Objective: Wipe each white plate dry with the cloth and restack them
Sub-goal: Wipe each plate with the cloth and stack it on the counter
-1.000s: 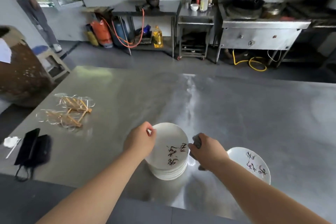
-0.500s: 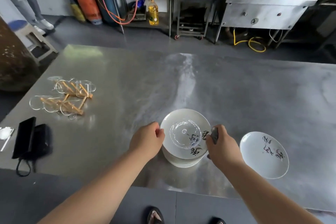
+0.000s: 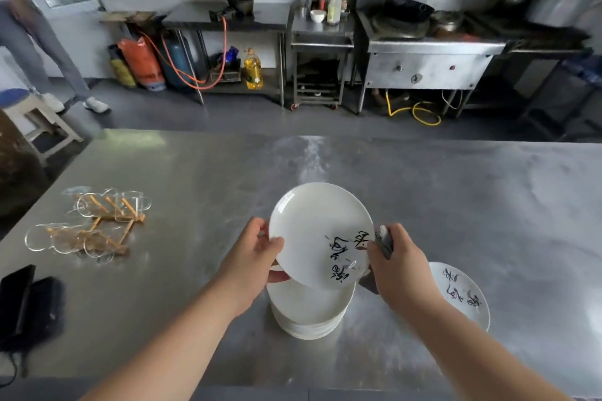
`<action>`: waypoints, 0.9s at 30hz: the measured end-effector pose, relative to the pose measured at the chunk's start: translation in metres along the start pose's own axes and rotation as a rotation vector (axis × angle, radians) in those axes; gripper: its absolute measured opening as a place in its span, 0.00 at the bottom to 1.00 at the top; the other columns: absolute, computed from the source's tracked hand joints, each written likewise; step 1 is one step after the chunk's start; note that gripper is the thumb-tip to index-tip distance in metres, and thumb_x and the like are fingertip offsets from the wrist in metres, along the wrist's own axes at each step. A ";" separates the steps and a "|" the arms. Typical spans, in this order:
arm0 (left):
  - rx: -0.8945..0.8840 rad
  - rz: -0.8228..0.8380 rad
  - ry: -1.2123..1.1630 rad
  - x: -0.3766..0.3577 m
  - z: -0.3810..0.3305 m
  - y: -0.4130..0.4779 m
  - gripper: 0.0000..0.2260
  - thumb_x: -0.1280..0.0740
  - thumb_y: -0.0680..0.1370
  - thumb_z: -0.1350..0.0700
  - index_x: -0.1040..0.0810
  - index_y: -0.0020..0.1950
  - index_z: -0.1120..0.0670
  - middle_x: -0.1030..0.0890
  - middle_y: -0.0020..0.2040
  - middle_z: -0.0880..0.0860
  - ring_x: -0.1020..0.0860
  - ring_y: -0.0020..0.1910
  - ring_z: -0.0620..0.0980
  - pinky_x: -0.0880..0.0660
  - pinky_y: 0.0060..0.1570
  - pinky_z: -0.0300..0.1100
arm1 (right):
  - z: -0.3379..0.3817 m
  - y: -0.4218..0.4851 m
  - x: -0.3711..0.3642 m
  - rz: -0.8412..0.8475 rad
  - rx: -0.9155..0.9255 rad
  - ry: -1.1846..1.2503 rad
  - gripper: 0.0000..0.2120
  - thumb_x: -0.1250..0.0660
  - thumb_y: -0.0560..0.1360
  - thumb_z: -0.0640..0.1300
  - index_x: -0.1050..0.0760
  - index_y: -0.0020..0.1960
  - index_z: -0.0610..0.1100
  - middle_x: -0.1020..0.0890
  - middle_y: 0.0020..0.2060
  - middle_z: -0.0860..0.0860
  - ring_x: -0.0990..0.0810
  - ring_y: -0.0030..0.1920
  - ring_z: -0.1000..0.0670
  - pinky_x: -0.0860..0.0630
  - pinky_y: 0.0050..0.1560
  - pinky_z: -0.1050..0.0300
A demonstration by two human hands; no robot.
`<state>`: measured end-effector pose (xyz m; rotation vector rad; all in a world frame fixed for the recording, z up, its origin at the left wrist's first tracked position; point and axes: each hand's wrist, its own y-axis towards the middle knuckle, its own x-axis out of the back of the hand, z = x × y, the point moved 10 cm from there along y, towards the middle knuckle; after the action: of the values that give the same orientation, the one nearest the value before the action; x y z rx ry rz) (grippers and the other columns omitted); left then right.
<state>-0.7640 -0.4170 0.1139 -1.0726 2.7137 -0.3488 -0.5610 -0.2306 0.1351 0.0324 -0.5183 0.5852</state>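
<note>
The tilted white plate (image 3: 312, 231) sits pinched in your left hand (image 3: 257, 257); your right hand (image 3: 400, 267) grips the cloth (image 3: 384, 239) beside it.

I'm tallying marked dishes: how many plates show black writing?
2: the held plate, tilted over the stack, and a lone plate on the table at the right. The stack may hide more.

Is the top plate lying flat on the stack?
No, the left hand holds the plate tilted up off the stack.
</note>
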 end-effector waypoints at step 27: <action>-0.138 0.300 -0.372 -0.162 -0.098 -0.073 0.20 0.35 0.77 0.61 0.18 0.68 0.55 0.16 0.62 0.66 0.14 0.54 0.63 0.16 0.47 0.59 | 0.135 -0.046 0.097 0.128 0.762 -0.987 0.50 0.69 0.74 0.77 0.68 0.83 0.43 0.69 0.81 0.48 0.72 0.81 0.47 0.60 0.82 0.44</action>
<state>-0.6278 -0.3426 0.2451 -0.6618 2.5295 0.0812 -0.5295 -0.2426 0.3042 1.0598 -1.2258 0.8519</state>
